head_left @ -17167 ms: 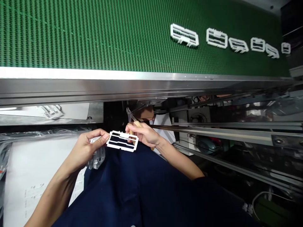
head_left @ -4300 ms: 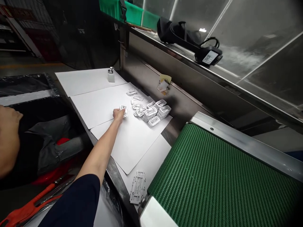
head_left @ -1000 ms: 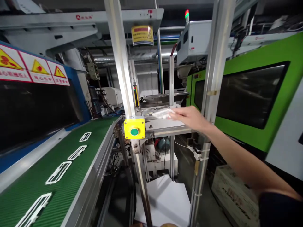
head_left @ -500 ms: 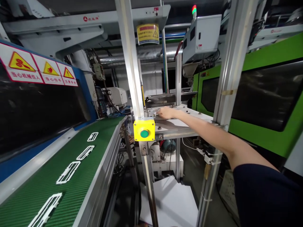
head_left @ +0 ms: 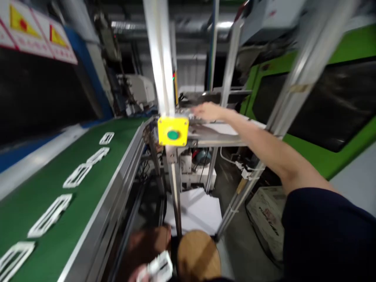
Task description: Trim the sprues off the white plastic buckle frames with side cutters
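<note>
My right hand reaches far forward over the white shelf behind the yellow button box; its fingertips are blurred, and whether they hold anything cannot be made out. At the bottom edge, my left hand shows only in part, closed on a white plastic frame. Several similar white frames lie in a row on the green conveyor belt at the left.
Upright metal posts stand in front and at the right. Below are a round wooden stool top, white sheets and a box. A green machine fills the right side.
The view has tilted downward and blurred. My left hand with a white frame has come into view at the bottom. The frames on the belt appear shifted, and my right hand has lifted slightly.
</note>
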Demonstrator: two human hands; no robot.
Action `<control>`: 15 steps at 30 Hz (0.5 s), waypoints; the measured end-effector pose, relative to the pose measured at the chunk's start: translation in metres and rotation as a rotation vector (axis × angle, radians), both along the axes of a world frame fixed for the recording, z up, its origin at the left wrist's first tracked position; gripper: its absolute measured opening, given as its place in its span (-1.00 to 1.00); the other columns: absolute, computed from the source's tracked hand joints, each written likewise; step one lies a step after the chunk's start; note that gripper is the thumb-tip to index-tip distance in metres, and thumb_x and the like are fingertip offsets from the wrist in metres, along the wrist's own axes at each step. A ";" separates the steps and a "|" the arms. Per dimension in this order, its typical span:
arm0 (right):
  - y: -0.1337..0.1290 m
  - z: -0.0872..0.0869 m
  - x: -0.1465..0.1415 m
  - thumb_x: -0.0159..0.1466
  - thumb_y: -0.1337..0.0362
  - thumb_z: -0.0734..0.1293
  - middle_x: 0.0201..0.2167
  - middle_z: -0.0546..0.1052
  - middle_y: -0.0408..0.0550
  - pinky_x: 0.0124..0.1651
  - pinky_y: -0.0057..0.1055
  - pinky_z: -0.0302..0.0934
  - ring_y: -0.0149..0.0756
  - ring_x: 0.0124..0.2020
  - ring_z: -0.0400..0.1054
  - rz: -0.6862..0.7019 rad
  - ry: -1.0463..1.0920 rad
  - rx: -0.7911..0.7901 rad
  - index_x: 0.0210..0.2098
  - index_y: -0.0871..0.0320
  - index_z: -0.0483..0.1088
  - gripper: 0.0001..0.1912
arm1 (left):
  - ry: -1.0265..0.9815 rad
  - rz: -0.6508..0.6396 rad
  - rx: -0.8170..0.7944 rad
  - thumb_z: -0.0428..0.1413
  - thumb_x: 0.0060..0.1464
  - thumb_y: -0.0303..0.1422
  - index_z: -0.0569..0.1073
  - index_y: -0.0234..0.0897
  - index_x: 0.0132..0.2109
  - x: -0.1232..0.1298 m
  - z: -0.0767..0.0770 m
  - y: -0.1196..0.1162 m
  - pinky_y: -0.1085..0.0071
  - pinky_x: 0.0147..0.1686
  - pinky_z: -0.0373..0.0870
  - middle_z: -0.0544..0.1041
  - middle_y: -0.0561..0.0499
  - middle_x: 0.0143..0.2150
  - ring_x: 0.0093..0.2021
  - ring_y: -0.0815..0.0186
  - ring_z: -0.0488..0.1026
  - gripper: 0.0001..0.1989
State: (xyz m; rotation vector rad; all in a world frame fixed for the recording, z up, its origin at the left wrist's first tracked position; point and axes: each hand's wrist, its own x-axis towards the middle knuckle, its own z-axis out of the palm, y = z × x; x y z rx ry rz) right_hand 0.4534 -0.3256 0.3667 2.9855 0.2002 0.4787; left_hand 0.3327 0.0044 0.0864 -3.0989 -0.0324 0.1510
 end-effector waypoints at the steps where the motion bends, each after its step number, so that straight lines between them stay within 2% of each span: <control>1: 0.005 0.000 -0.011 0.36 0.27 0.10 0.12 0.34 -0.02 0.14 -0.28 0.13 -0.25 0.06 0.28 0.027 -0.115 0.043 0.11 0.25 0.29 -0.62 | 0.039 0.007 -0.205 0.02 0.19 -0.35 0.44 -0.33 -0.11 -0.013 -0.002 0.007 0.22 -0.32 0.49 0.49 0.00 -0.37 -0.47 0.32 0.45 -0.81; 2: 0.011 -0.001 -0.023 0.38 0.23 0.05 0.14 0.32 -0.04 0.14 -0.28 0.14 -0.28 0.05 0.28 0.061 -0.202 0.090 0.13 0.24 0.26 -0.59 | 0.074 0.032 -0.499 0.02 0.20 -0.34 0.42 -0.30 -0.08 -0.024 -0.004 0.013 0.35 -0.35 0.50 0.52 -0.03 -0.31 -0.37 0.29 0.50 -0.81; 4: 0.022 -0.003 -0.052 0.35 0.14 0.11 -0.08 0.50 -0.12 -0.05 -0.36 0.31 -0.33 -0.14 0.41 0.237 -0.512 0.306 -0.05 0.15 0.42 -0.63 | 0.138 0.132 -1.217 0.04 0.18 -0.33 0.36 -0.28 -0.05 -0.036 -0.003 0.021 0.48 -0.32 0.47 0.52 -0.08 -0.14 -0.20 0.27 0.52 -0.79; 6: 0.037 -0.013 -0.088 0.38 0.13 0.05 -0.17 0.51 -0.14 -0.17 -0.33 0.39 -0.35 -0.18 0.43 0.368 -0.526 0.448 -0.03 0.00 0.39 -0.65 | 0.182 0.240 -1.865 0.15 0.09 -0.30 0.37 -0.33 -0.08 -0.036 0.002 0.023 0.48 -0.33 0.48 0.51 -0.14 -0.10 -0.16 0.20 0.51 -0.72; 7: 0.045 -0.023 -0.106 0.38 0.15 0.06 -0.22 0.52 -0.14 -0.26 -0.33 0.41 -0.36 -0.24 0.45 0.398 -0.500 0.486 -0.10 -0.06 0.41 -0.68 | 0.207 0.271 -2.052 0.21 0.02 -0.31 0.39 -0.34 -0.11 -0.034 0.006 0.022 0.48 -0.35 0.48 0.51 -0.15 -0.11 -0.16 0.18 0.51 -0.70; 10: 0.072 -0.074 -0.143 0.32 0.23 0.19 -0.43 0.54 -0.15 -0.53 -0.42 0.36 -0.40 -0.45 0.45 0.454 -0.240 0.640 -0.30 0.01 0.46 -0.79 | 0.259 0.271 -2.173 0.24 -0.01 -0.36 0.41 -0.35 -0.15 -0.028 0.019 0.014 0.51 -0.36 0.47 0.51 -0.14 -0.14 -0.15 0.16 0.50 -0.72; 13: 0.097 -0.134 -0.148 0.32 0.15 0.18 -0.43 0.55 -0.08 -0.66 -0.52 0.21 -0.44 -0.54 0.41 0.420 0.236 0.764 -0.23 0.17 0.47 -0.71 | 0.285 0.211 -2.227 0.25 -0.03 -0.37 0.41 -0.34 -0.16 -0.026 0.032 -0.002 0.49 -0.36 0.47 0.51 -0.11 -0.17 -0.17 0.16 0.50 -0.72; 15: 0.110 -0.162 -0.146 0.32 0.10 0.18 -0.40 0.54 -0.06 -0.62 -0.54 0.20 -0.44 -0.52 0.40 0.426 0.468 0.847 -0.17 0.22 0.44 -0.65 | 0.309 0.156 -2.260 0.25 -0.02 -0.37 0.41 -0.33 -0.16 -0.028 0.040 -0.015 0.50 -0.38 0.47 0.51 -0.09 -0.19 -0.23 0.22 0.51 -0.73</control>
